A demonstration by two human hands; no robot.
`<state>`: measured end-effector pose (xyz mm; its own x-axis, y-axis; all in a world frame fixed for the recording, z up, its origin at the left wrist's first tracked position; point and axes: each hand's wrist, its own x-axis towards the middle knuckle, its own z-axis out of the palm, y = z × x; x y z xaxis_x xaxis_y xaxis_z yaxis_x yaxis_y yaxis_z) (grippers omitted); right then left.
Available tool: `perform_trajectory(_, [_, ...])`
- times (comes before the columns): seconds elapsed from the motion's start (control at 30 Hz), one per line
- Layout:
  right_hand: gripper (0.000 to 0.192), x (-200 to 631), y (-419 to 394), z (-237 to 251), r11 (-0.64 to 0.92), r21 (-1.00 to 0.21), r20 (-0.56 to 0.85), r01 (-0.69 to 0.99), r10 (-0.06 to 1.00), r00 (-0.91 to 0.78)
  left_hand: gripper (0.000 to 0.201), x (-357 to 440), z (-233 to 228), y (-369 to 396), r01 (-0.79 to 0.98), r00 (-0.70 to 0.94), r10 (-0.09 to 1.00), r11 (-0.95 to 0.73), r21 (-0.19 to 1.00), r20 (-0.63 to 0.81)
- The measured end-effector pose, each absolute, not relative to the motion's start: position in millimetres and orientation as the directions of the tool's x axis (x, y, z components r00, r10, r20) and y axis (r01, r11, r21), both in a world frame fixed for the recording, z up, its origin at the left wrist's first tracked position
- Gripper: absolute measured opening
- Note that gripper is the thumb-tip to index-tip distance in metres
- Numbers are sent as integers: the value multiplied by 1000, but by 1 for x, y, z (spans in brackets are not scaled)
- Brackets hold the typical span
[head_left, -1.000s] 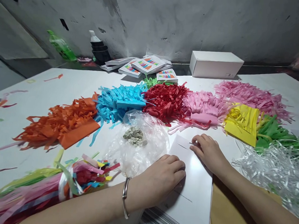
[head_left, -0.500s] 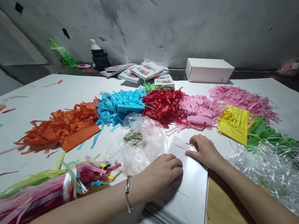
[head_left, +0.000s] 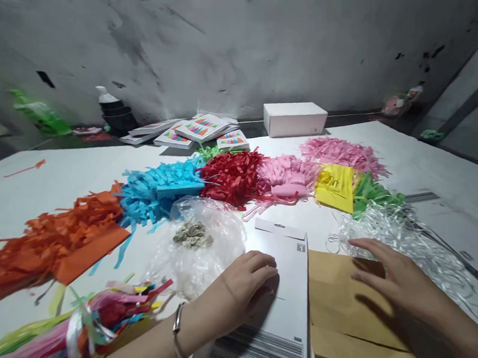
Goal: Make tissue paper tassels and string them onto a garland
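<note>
My left hand (head_left: pixel 248 283), a silver bracelet on its wrist, rests on a white flat printed package (head_left: pixel 282 318) that has a hang tab at its far end. Its fingers are loosely bent and the thumb is partly hidden. To the right, my right hand (head_left: pixel 396 277) is over brown kraft paper (head_left: pixel 337 295), fingers apart and nothing in them. Beyond that hand lies a heap of silvery white tinsel strands (head_left: pixel 402 234). A clear plastic bag (head_left: pixel 226 238) holding a greyish-green crumpled clump (head_left: pixel 193 235) sits left of the package.
Fringed tissue-paper bundles in orange (head_left: pixel 58 237), blue (head_left: pixel 169 182), red (head_left: pixel 235 176), pink (head_left: pixel 286 177), yellow (head_left: pixel 336 188) and green (head_left: pixel 375 194) form an arc. A mixed-colour tied bundle (head_left: pixel 85 321) lies front left. Behind stand printed boxes (head_left: pixel 201 127) and a white box (head_left: pixel 294 120).
My right hand has left the package's far end and moved right, over the kraft paper. The hang tab now shows. My left hand stays on the package while the camera view turns right.
</note>
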<state>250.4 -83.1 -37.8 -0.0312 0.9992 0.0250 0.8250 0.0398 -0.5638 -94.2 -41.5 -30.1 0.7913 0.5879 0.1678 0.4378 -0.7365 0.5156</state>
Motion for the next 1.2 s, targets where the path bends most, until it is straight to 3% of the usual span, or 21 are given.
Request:
perform_trajectory(0.13, [75, 271, -114, -60, 17, -436, -25, 900, 999, -31, 33, -72, -21, -52, 390, 837, 530, -751, 532, 135])
perform_trajectory(0.23, [55, 266, -115, -55, 42, -449, 45, 892, 999, -25, 40, -49, -20, -56, 366, 841, 522, -742, 561, 142])
perform_trajectory(0.33, [26, 257, -120, -34, 33, -627, 129, 778, 990, 62, 63, -29, -25, -58, 347, 760, 623, -631, 694, 185])
perform_trajectory(0.4, [23, 253, -130, -20, 11, -817, 140, 576, 974, 180, 75, -19, -26, -61, 291, 692, 704, -471, 833, 156])
perform_trajectory(0.5, [35, 246, -149, -4, -77, -990, -35, 118, 945, 326, 55, -6, -19, -70, 145, 634, 773, -75, 987, -35])
perform_trajectory(0.6, [48, 238, -168, 0, -155, -946, -226, -285, 945, 237, 39, 2, -4, -81, -13, 559, 798, 281, 960, -226])
perform_trajectory(0.67, [40, 234, -179, -3, -166, -914, -232, -371, 962, 141, 39, 4, 4, -87, -94, 509, 812, 383, 919, -286])
perform_trajectory(0.83, [24, 228, -203, -18, -147, -880, -197, -452, 978, 65, 40, 2, 5, -95, -114, 472, 818, 426, 897, -329])
perform_trajectory(1.07, [28, 227, -215, -22, -116, -861, -189, -496, 977, 100, 37, 2, -2, -104, -85, 459, 818, 430, 899, -348])
perform_trajectory(1.2, [41, 220, -223, -24, -70, -893, -139, -445, 983, 123, 37, 1, -3, -107, -17, 441, 848, 336, 942, -294])
